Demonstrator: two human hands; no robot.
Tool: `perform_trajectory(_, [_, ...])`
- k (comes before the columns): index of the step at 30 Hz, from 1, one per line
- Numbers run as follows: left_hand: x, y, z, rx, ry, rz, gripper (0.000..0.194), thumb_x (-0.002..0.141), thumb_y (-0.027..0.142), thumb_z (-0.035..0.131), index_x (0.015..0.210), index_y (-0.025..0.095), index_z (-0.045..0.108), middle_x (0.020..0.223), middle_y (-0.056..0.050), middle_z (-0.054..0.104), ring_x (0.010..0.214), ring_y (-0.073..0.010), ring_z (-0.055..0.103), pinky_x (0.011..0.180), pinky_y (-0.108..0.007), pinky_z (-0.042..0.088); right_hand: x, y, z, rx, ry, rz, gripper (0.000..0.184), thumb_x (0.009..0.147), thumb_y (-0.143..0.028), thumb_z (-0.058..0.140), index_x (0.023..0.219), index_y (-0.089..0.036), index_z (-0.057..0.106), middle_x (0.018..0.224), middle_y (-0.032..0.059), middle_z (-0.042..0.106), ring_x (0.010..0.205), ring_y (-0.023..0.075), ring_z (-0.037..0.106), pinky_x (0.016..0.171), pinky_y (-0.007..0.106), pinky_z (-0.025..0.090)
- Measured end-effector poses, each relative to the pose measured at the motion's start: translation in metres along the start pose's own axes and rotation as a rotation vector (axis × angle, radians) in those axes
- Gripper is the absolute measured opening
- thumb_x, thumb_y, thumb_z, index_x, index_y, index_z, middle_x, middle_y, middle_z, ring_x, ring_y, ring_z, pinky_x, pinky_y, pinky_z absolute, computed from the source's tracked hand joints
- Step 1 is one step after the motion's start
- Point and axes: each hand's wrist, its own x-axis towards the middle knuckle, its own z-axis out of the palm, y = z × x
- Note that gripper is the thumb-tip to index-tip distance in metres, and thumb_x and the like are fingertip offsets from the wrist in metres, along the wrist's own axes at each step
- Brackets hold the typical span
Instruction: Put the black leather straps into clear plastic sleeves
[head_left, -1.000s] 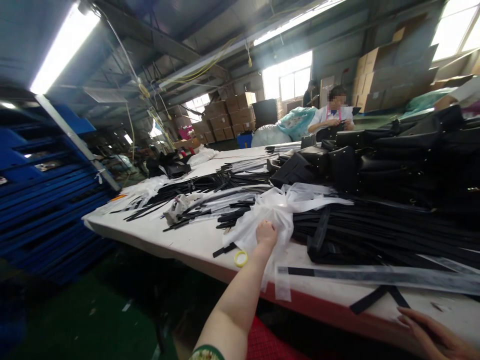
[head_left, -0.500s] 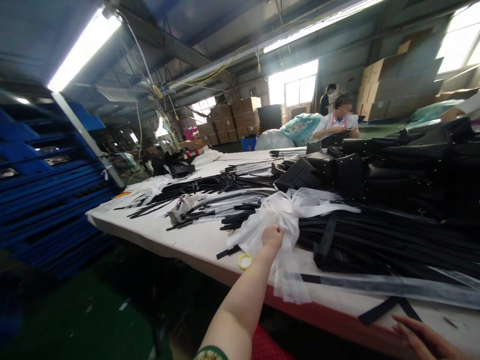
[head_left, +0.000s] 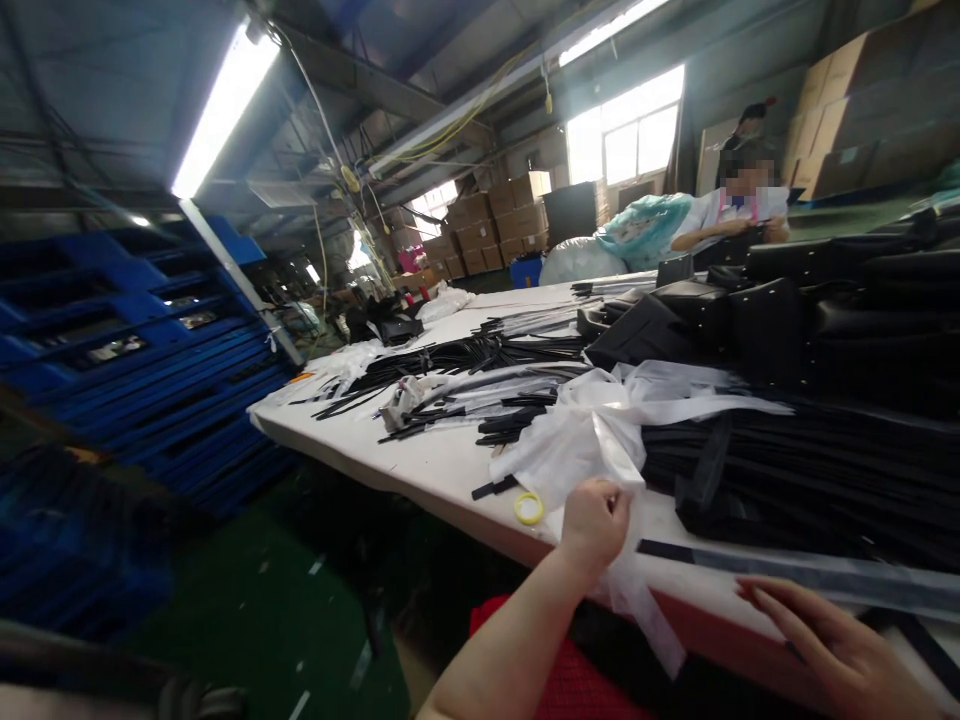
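My left hand (head_left: 598, 525) is closed on a thin white translucent strip at the table's front edge. The strip pulls taut up to a heap of similar white strips (head_left: 555, 440), and a loose end hangs below the edge. My right hand (head_left: 836, 640) is at the lower right with its fingers stretched out and nothing visible in them. Just beyond it lies a flat clear-and-black strip (head_left: 795, 572). A yellow tape ring (head_left: 529, 508) rests on the table left of my left hand.
Long black strips (head_left: 810, 470) and black leather-like bags (head_left: 765, 320) pile up on the white table (head_left: 337, 440) at right. More strip bundles (head_left: 480, 350) lie farther back. Blue pallets (head_left: 150, 400) are stacked at left. A person (head_left: 739, 215) works across the table.
My left hand has drawn back toward me, pulling a white strip from the heap. My right hand has come farther into view. The camera view has shifted so the scene sits farther right.
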Motion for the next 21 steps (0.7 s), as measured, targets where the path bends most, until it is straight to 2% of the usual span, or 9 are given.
perform_trajectory(2, [-0.035, 0.012, 0.014, -0.255, -0.080, 0.034, 0.033, 0.092, 0.033, 0.054, 0.065, 0.018, 0.066, 0.069, -0.003, 0.066, 0.066, -0.0164, 0.059, 0.065, -0.027, 0.045, 0.009, -0.035, 0.021, 0.289, -0.260, 0.076, 0.051, 0.079, -0.069, 0.057, 0.098, -0.026, 0.077, 0.112, 0.0099, 0.072, 0.110, 0.0319, 0.065, 0.098, 0.042, 0.052])
perform_trajectory(3, [-0.051, 0.016, 0.021, -0.354, -0.126, 0.045, 0.032, 0.091, 0.032, 0.055, 0.064, 0.018, 0.065, 0.067, -0.003, 0.065, 0.065, -0.0161, 0.058, 0.063, -0.026, 0.045, 0.014, -0.049, 0.031, 0.466, -0.387, 0.153, 0.059, 0.078, -0.073, 0.055, 0.097, -0.022, 0.077, 0.110, 0.0129, 0.072, 0.108, 0.0330, 0.066, 0.097, 0.045, 0.052])
perform_trajectory(5, [-0.081, 0.021, 0.030, -0.484, -0.206, 0.074, 0.029, 0.089, 0.028, 0.056, 0.063, 0.018, 0.064, 0.067, -0.003, 0.065, 0.065, -0.0161, 0.057, 0.064, -0.027, 0.045, 0.021, -0.068, 0.048, 0.773, -0.472, 0.379, 0.061, 0.079, -0.072, 0.057, 0.103, -0.018, 0.073, 0.106, 0.0152, 0.073, 0.098, 0.0317, 0.069, 0.089, 0.048, 0.055])
perform_trajectory(8, [-0.109, 0.018, 0.035, -0.529, -0.368, 0.084, 0.028, 0.087, 0.028, 0.057, 0.062, 0.017, 0.064, 0.065, -0.003, 0.064, 0.062, -0.0154, 0.055, 0.062, -0.027, 0.043, 0.025, -0.076, 0.060, 0.979, -0.375, 0.517, 0.049, 0.074, -0.054, 0.075, 0.106, -0.017, 0.069, 0.095, 0.0114, 0.074, 0.083, 0.0228, 0.071, 0.081, 0.039, 0.057])
perform_trajectory(11, [-0.114, 0.009, 0.032, -0.538, -0.451, 0.002, 0.023, 0.081, 0.040, 0.066, 0.079, 0.018, 0.071, 0.083, -0.006, 0.070, 0.070, -0.0180, 0.061, 0.064, -0.027, 0.047, 0.020, -0.076, 0.056, 0.937, -0.329, 0.490, 0.045, 0.077, -0.053, 0.075, 0.101, -0.016, 0.070, 0.083, 0.0068, 0.073, 0.069, 0.0166, 0.068, 0.071, 0.031, 0.056])
perform_trajectory(13, [-0.106, 0.006, 0.028, -0.637, -0.392, -0.037, 0.036, 0.082, 0.052, 0.063, 0.084, 0.017, 0.072, 0.092, -0.009, 0.071, 0.082, -0.0214, 0.064, 0.071, -0.030, 0.050, 0.013, -0.076, 0.051, 0.854, -0.444, 0.398, 0.045, 0.080, -0.057, 0.070, 0.096, -0.015, 0.071, 0.082, 0.0065, 0.073, 0.071, 0.0168, 0.068, 0.073, 0.032, 0.055])
perform_trajectory(15, [-0.094, 0.006, 0.025, -0.818, -0.394, -0.078, 0.053, 0.087, 0.063, 0.050, 0.070, 0.016, 0.068, 0.073, -0.008, 0.068, 0.074, -0.0210, 0.064, 0.071, -0.032, 0.051, 0.004, -0.076, 0.047, 0.749, -0.621, 0.286, 0.045, 0.084, -0.058, 0.066, 0.091, -0.013, 0.072, 0.084, 0.0072, 0.073, 0.076, 0.0176, 0.068, 0.077, 0.032, 0.055])
perform_trajectory(17, [-0.081, 0.010, 0.025, -0.994, -0.430, -0.183, 0.059, 0.086, 0.068, 0.049, 0.061, 0.016, 0.063, 0.051, -0.002, 0.057, 0.054, -0.0163, 0.058, 0.059, -0.030, 0.049, -0.007, -0.076, 0.045, 0.647, -0.772, 0.208, 0.046, 0.088, -0.057, 0.060, 0.093, -0.013, 0.073, 0.086, 0.0078, 0.073, 0.079, 0.0176, 0.068, 0.080, 0.032, 0.054])
perform_trajectory(21, [-0.061, 0.021, 0.029, -1.104, -0.172, -0.396, 0.046, 0.071, 0.058, 0.074, 0.078, 0.013, 0.071, 0.061, 0.000, 0.064, 0.051, -0.0107, 0.053, 0.051, -0.022, 0.042, -0.026, -0.075, 0.042, 0.488, -0.842, 0.161, 0.048, 0.094, -0.056, 0.051, 0.105, -0.014, 0.072, 0.091, 0.0080, 0.073, 0.083, 0.0178, 0.067, 0.080, 0.032, 0.054])
